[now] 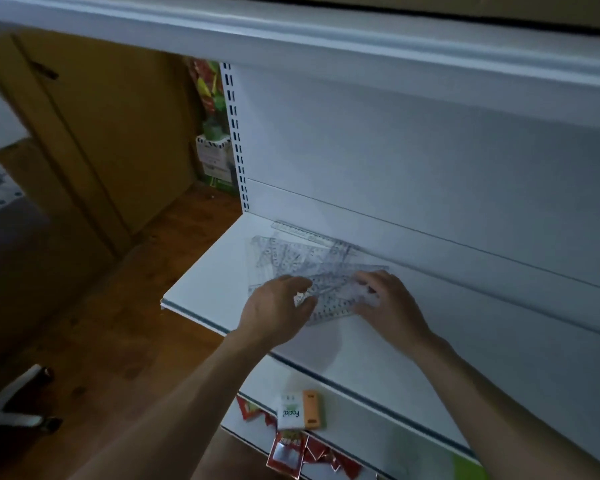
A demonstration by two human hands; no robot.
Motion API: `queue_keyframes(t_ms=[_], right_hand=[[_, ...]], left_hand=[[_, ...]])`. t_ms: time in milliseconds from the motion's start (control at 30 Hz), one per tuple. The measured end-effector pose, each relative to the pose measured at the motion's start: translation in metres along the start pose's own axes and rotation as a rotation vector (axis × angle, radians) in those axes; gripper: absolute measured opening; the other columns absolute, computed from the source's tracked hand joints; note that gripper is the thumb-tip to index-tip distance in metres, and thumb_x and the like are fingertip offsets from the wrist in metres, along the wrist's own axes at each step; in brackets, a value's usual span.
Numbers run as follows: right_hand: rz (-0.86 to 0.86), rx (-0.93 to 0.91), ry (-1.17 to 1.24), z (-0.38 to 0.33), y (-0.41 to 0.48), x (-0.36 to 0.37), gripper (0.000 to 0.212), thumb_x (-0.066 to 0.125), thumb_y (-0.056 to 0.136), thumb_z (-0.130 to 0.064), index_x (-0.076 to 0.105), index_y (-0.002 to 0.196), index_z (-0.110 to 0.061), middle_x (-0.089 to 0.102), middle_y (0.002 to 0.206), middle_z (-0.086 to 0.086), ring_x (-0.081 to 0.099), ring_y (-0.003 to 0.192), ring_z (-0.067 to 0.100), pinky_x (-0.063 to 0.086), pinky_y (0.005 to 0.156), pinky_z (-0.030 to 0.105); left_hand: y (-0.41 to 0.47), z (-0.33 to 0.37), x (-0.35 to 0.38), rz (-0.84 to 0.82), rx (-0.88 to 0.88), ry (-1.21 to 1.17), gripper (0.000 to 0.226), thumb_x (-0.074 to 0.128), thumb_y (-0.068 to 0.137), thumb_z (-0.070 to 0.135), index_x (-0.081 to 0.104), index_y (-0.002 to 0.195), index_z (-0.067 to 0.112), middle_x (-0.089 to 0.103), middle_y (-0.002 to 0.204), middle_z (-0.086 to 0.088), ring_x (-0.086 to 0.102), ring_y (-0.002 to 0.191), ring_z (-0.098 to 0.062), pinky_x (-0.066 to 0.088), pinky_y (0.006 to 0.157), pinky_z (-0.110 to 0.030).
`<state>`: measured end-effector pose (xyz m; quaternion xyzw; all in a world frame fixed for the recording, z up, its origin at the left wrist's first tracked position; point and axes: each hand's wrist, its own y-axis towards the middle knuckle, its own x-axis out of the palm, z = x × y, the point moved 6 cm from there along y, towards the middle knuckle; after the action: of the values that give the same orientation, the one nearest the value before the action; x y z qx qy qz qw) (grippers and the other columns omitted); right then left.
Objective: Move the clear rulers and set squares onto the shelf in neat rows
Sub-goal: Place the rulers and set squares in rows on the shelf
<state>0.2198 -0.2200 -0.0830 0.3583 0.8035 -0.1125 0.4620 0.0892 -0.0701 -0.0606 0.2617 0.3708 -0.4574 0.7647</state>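
Clear rulers and set squares (291,261): loose overlapping pile on shelf (201,292), left end, not yet in rows. Judged light, thin, stiff, slick, brittle at corners; take by long edges. Left grip (278,306) and right grip (388,299) pinched opposite ends of nearest ruler (329,301).

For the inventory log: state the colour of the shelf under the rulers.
The shelf is white, seen in the head view.
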Motion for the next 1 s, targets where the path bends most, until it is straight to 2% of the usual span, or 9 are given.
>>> queue_keyframes(t_ms=[67,167,333,467,567,633,733,867,1000], right_hand=[[0.054,0.144,0.174,0.004,0.0,-0.005,0.037,0.074,0.08,-0.015,0.064,0.115,-0.021,0.062,0.097,-0.008,0.057,0.081,0.006,0.043,0.072,0.013],[0.144,0.317,0.341,0.009,0.001,-0.012,0.021,0.072,0.082,-0.019,0.07,0.102,-0.024,0.067,0.087,-0.014,0.06,0.076,-0.002,0.042,0.069,0.007],[0.212,0.454,0.734,-0.009,-0.002,-0.022,0.016,0.067,0.086,-0.015,0.072,0.101,-0.017,0.071,0.08,-0.007,0.064,0.068,0.001,0.05,0.066,0.018],[0.174,0.455,0.907,-0.038,0.001,-0.023,0.008,0.067,0.085,-0.02,0.074,0.09,-0.018,0.074,0.084,-0.002,0.065,0.076,0.006,0.047,0.073,0.023],[0.217,0.464,0.97,-0.05,0.002,-0.028,0.012,0.071,0.081,-0.026,0.076,0.09,-0.019,0.07,0.08,-0.007,0.058,0.076,0.01,0.044,0.072,0.024],[0.246,0.458,1.033,-0.055,0.002,-0.032,0.012,0.073,0.08,-0.026,0.077,0.089,-0.02,0.067,0.077,-0.007,0.054,0.076,0.013,0.043,0.072,0.028],[0.258,0.448,1.054,-0.06,-0.001,-0.034,0.007,0.072,0.081,-0.022,0.075,0.088,-0.019,0.067,0.075,-0.006,0.055,0.072,0.012,0.044,0.067,0.026],[0.247,0.442,1.04,-0.058,-0.006,-0.037,0.006,0.069,0.083,-0.013,0.07,0.088,-0.017,0.069,0.079,0.0,0.062,0.072,0.013,0.048,0.063,0.023],[0.269,0.379,0.906,-0.059,-0.011,-0.039,0.008,0.07,0.082,-0.01,0.072,0.085,-0.017,0.072,0.079,0.0,0.066,0.071,0.011,0.05,0.061,0.019]], left_hand=[[0.006,-0.007,0.001,-0.028,0.024,-0.024,0.037,0.056,0.093,0.042,0.06,0.126,0.027,0.062,0.124,0.008,0.06,0.104,-0.011,0.053,0.086,-0.029],[0.01,-0.015,0.002,-0.077,0.038,-0.049,0.038,0.056,0.092,0.045,0.06,0.126,0.029,0.062,0.122,0.008,0.06,0.102,-0.01,0.053,0.087,-0.031],[0.014,-0.014,0.002,-0.143,-0.004,-0.321,0.035,0.061,0.089,0.042,0.062,0.122,0.029,0.066,0.108,0.015,0.061,0.093,0.001,0.053,0.087,-0.028],[0.016,0.002,0.001,-0.216,-0.068,-0.572,0.032,0.066,0.088,0.037,0.063,0.119,0.028,0.068,0.102,0.014,0.064,0.092,0.001,0.05,0.082,-0.019],[0.013,0.009,0.008,-0.288,-0.177,-0.797,0.031,0.067,0.088,0.031,0.065,0.117,0.021,0.072,0.102,0.003,0.069,0.093,-0.012,0.053,0.081,-0.022],[0.01,0.012,0.011,-0.31,-0.225,-0.883,0.022,0.068,0.088,0.026,0.068,0.108,0.017,0.074,0.099,-0.001,0.07,0.09,-0.012,0.053,0.078,-0.02],[0.011,0.015,0.008,-0.297,-0.211,-0.899,0.017,0.063,0.092,0.023,0.07,0.1,0.01,0.075,0.091,-0.001,0.071,0.086,-0.014,0.053,0.073,-0.02],[0.017,0.014,-0.004,-0.253,-0.215,-0.937,0.018,0.061,0.093,0.021,0.068,0.097,0.005,0.074,0.088,-0.01,0.071,0.08,-0.018,0.056,0.074,-0.028],[0.012,0.013,-0.005,-0.201,-0.203,-0.885,0.013,0.062,0.092,0.015,0.067,0.091,0.004,0.074,0.077,-0.007,0.069,0.069,-0.017,0.055,0.066,-0.027]])
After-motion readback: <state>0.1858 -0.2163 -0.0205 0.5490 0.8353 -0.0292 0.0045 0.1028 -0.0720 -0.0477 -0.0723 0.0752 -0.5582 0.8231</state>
